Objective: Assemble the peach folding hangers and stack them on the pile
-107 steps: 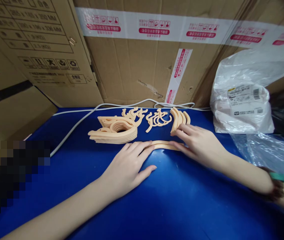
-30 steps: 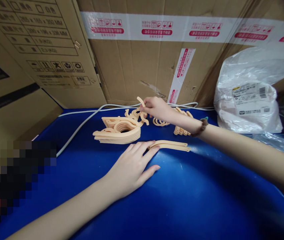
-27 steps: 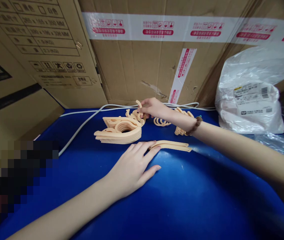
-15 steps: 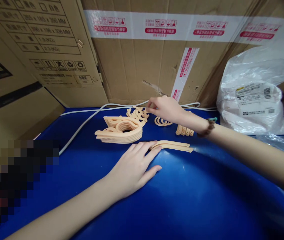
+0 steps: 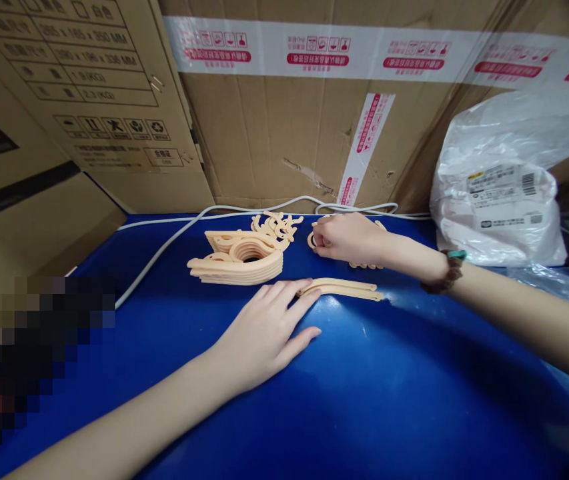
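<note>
My left hand (image 5: 267, 327) lies on the blue surface with its fingers stretched out and its thumb apart. Its fingertips touch the left end of two long, slightly curved beige strips (image 5: 349, 287), which lie side by side. Farther back, my right hand (image 5: 347, 237) is curled, fingertips down, over flat beige rings (image 5: 310, 240) that it mostly covers. Whether a ring is between its fingers is hidden. A stack of beige drop-shaped frames (image 5: 237, 272) stands left of centre. Behind it lies a loose pile of small curved beige pieces (image 5: 277, 227). Short beige bars (image 5: 364, 266) show partly beneath my right wrist.
Cardboard boxes (image 5: 259, 140) wall off the back and left. A white cable (image 5: 164, 248) runs along the rear and down the left side. At the right stands a labelled clear plastic bag (image 5: 499, 193), with more crumpled plastic in front of it.
My right hand has moved right, from the pile of small curved pieces to the rings, and its fingers have curled. My left hand stays at the strips. The view has shifted slightly.
</note>
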The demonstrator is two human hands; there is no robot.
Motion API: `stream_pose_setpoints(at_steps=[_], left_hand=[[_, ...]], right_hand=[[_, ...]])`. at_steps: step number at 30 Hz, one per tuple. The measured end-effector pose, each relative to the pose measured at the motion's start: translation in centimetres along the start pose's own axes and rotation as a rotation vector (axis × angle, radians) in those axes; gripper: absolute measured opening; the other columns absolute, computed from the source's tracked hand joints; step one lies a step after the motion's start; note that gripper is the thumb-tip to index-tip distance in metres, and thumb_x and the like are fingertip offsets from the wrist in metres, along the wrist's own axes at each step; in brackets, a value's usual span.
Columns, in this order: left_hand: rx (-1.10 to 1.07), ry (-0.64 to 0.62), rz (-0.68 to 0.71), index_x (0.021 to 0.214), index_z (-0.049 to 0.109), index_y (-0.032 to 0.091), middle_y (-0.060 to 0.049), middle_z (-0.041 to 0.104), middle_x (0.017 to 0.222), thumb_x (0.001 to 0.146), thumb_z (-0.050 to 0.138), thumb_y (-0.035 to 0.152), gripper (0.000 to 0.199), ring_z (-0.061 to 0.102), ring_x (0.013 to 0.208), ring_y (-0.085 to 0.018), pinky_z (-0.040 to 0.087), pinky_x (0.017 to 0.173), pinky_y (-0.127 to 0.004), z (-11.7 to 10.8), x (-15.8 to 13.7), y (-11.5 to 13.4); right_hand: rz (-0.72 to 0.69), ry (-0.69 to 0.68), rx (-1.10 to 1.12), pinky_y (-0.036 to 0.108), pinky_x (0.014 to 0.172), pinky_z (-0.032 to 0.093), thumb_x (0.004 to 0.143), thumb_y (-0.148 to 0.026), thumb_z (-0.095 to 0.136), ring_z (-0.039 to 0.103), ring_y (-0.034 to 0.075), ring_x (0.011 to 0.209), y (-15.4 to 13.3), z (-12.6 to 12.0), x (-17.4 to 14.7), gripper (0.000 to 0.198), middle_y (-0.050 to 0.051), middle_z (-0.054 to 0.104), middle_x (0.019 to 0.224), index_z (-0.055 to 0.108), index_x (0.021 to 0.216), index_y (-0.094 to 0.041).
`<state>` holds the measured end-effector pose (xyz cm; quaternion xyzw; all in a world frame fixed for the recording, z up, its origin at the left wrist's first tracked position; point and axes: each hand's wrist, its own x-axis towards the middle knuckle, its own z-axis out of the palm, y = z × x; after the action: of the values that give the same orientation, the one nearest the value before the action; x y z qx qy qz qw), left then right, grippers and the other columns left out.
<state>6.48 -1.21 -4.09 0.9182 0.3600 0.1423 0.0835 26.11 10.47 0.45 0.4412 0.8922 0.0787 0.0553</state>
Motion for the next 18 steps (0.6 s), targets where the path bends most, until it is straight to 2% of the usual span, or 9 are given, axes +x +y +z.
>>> stream_pose_setpoints(at_steps=[5, 11, 18], left_hand=[[0.003, 0.004, 0.006, 0.139, 0.046, 0.015, -0.014, 0.05, 0.141, 0.098, 0.046, 0.037, 0.046, 0.048, 0.126, -0.029, 0.043, 0.104, -0.049, 0.1, 0.1, 0.0], [0.008, 0.006, 0.008, 0.137, 0.048, 0.014, -0.014, 0.051, 0.14, 0.098, 0.046, 0.036, 0.045, 0.048, 0.125, -0.03, 0.043, 0.103, -0.05, 0.0, 0.2, 0.1], [0.012, 0.019, 0.011, 0.138, 0.048, 0.015, -0.014, 0.05, 0.14, 0.098, 0.045, 0.036, 0.045, 0.048, 0.126, -0.03, 0.043, 0.103, -0.05, 0.0, 0.1, -0.1]], right_hand=[[0.023, 0.01, -0.041, 0.03, 0.055, 0.03, 0.089, -0.029, 0.048, 0.065, 0.024, 0.077, 0.0, -0.2, 0.0, 0.029, 0.015, 0.072, 0.095, 0.071, 0.089, -0.011], [-0.019, -0.013, -0.03, 0.029, 0.054, 0.027, 0.085, -0.025, 0.05, 0.064, 0.022, 0.073, 0.4, 0.1, 0.1, 0.024, 0.012, 0.072, 0.09, 0.072, 0.081, -0.014], [0.059, 0.09, 0.077, 0.028, 0.053, 0.026, 0.083, -0.031, 0.052, 0.061, 0.019, 0.066, 1.1, -0.4, -0.6, 0.024, 0.007, 0.07, 0.076, 0.071, 0.082, -0.017]])
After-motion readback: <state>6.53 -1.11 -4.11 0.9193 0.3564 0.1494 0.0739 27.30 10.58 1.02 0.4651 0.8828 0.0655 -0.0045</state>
